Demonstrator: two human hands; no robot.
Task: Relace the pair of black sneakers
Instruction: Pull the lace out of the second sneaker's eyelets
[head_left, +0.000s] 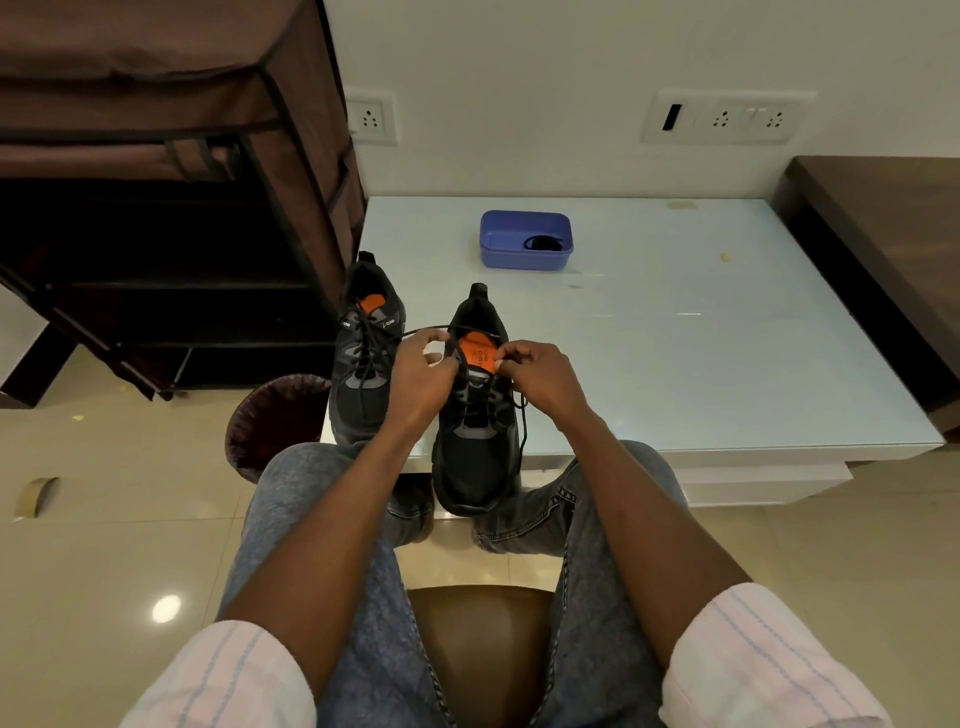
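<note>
White table edge — both hands, left and right, pinch lace on overhanging sneaker.

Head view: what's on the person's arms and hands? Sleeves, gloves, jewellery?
Both hands are bare: no gloves, and no rings or watch visible on the left hand or the right hand. Forearms are uncovered. Each arm has a light pinkish-white sleeve with thin blue stripes, rolled up near the elbow: left sleeve, right sleeve.
</note>
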